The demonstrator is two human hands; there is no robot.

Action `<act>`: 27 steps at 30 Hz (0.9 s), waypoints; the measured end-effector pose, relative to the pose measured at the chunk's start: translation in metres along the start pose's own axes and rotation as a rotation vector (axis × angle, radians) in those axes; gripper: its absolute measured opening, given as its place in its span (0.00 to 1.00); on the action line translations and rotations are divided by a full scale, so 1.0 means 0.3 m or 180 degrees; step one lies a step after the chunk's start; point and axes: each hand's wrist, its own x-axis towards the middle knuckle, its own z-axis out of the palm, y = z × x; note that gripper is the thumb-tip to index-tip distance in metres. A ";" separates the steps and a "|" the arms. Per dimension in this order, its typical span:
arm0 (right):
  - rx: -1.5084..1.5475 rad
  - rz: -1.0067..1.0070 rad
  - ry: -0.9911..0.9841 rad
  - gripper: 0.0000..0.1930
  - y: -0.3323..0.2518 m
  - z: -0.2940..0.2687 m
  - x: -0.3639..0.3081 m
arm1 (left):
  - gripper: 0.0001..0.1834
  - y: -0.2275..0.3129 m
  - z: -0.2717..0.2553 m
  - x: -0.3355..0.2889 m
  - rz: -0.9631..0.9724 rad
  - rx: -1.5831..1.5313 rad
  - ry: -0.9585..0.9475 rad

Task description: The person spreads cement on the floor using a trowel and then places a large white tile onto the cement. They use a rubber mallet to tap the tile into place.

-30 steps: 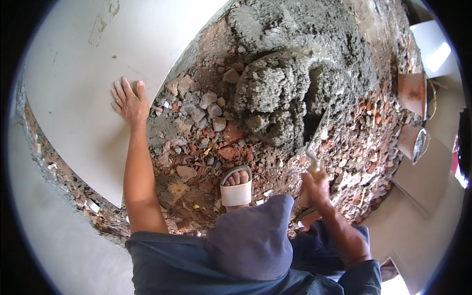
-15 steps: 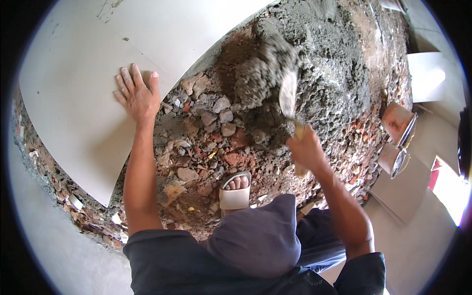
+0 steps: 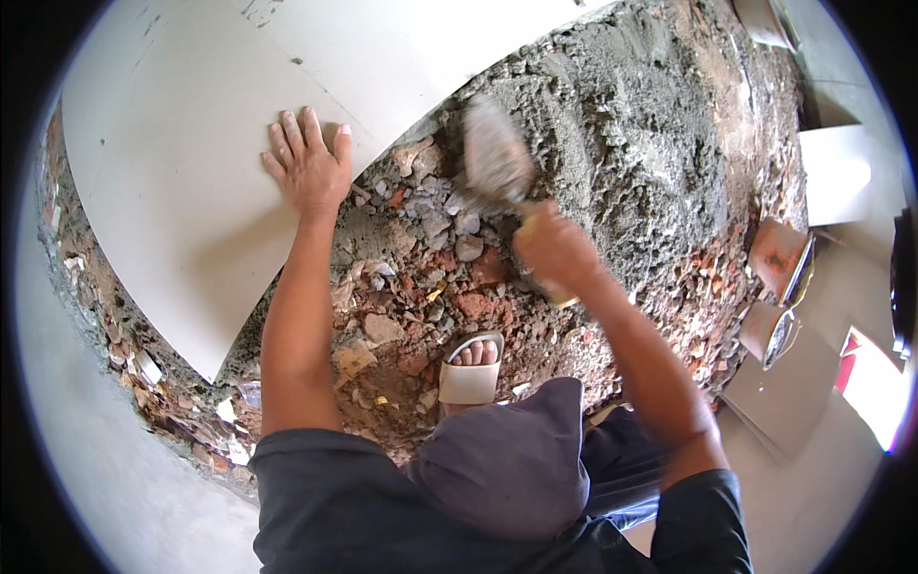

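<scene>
My left hand [image 3: 316, 172] lies flat with its fingers spread on a large pale tile [image 3: 172, 182]. My right hand [image 3: 557, 247] is wrapped round the light-coloured handle of a trowel [image 3: 495, 153]. The trowel's blade is smeared by motion and looks coated with grey mortar. It is over the left side of a rough bed of wet grey mortar [image 3: 622, 143], close to the tile's right edge. Whether the blade touches the mortar, I cannot tell.
Stones and broken brick rubble [image 3: 421, 287] lie between the tile and my sandalled foot [image 3: 470, 368]. To the right are two reddish-brown containers [image 3: 776, 253], a white panel [image 3: 834, 172] and flat grey tiles [image 3: 779, 383]. Smooth grey floor [image 3: 67, 421] borders the rubble at left.
The trowel has swung left and towards the tile edge. The lump of mortar at its blade has gone, and the mortar bed there looks flatter. My left hand stays on the tile.
</scene>
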 end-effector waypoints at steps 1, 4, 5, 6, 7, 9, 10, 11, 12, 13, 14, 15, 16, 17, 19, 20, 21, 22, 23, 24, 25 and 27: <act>0.0981 0.0290 -0.0232 0.20 -0.049 0.031 0.028 | 0.37 -0.001 -0.001 -0.002 -0.0010 0.0030 -0.0032; 0.2418 0.0870 -0.0080 0.22 -0.073 0.093 0.021 | 0.37 0.001 -0.005 0.006 0.0025 0.0030 0.0081; 0.2429 0.0608 0.0504 0.16 -0.027 0.114 -0.045 | 0.37 0.001 -0.004 0.005 0.0012 -0.0014 0.0015; 0.1472 0.0028 0.0989 0.13 0.017 0.124 -0.105 | 0.36 0.002 -0.004 0.006 0.0023 0.0012 0.0119; 0.0549 -0.0657 0.1654 0.11 0.056 0.134 -0.174 | 0.36 0.002 -0.003 0.005 0.0038 0.0051 0.0078; 0.3587 0.0892 0.1057 0.10 0.120 0.167 -0.312 | 0.36 0.003 0.000 0.004 0.0039 0.0191 0.0048; 0.4787 0.1935 0.1064 0.13 0.138 0.189 -0.338 | 0.36 0.004 0.001 0.003 0.0051 0.0108 0.0046; 0.5378 0.3116 0.1155 0.19 0.146 0.208 -0.358 | 0.36 0.003 0.002 0.002 0.0048 0.0095 0.0064; 0.5697 0.3113 0.1398 0.20 0.144 0.228 -0.348 | 0.36 0.004 0.004 0.001 0.0059 0.0093 0.0149; 0.5966 0.3336 0.1500 0.21 0.139 0.238 -0.314 | 0.36 0.003 0.005 0.002 0.0079 0.0051 0.0182; 0.6121 0.3814 0.1611 0.23 0.132 0.243 -0.263 | 0.36 0.004 0.006 0.000 0.0043 0.0092 0.0068; 0.5902 0.3100 0.1402 0.23 0.134 0.235 -0.198 | 0.36 0.003 0.006 0.000 0.0031 0.0121 0.0052; 0.6151 0.2472 0.1384 0.23 0.134 0.216 -0.131 | 0.36 0.003 0.006 0.001 0.0091 0.0087 0.0227; 0.6149 0.2239 0.1437 0.23 0.147 0.186 -0.044 | 0.36 0.002 0.005 0.000 0.0109 0.0028 0.0225; 0.5314 0.1581 0.1517 0.20 0.227 0.105 0.112 | 0.36 0.003 0.003 0.001 0.0103 0.0042 0.0091; 0.4943 0.1449 0.1679 0.19 0.272 0.065 0.182 | 0.36 0.003 0.002 0.004 0.0077 0.0014 0.0154; 0.4642 0.1435 0.1467 0.18 0.318 0.031 0.251 | 0.36 0.003 0.001 0.003 0.0087 0.0002 0.0153; 0.1795 0.1006 0.1031 0.16 0.361 0.003 0.304 | 0.35 0.002 0.000 0.004 0.0105 -0.0002 0.0144; 0.1464 0.0798 0.1237 0.12 0.391 0.011 0.308 | 0.35 0.003 -0.001 0.004 0.0114 0.0038 0.0158; 0.1532 0.0831 0.1317 0.10 0.420 0.014 0.308 | 0.35 0.001 -0.003 0.003 0.0118 0.0003 0.0140; 0.1599 0.0863 0.1398 0.08 0.429 0.025 0.299 | 0.35 0.002 -0.004 0.005 0.0109 0.0005 0.0143; 0.1822 0.0924 0.1277 0.10 0.404 0.052 0.246 | 0.34 0.001 -0.008 0.004 0.0084 0.0018 0.0165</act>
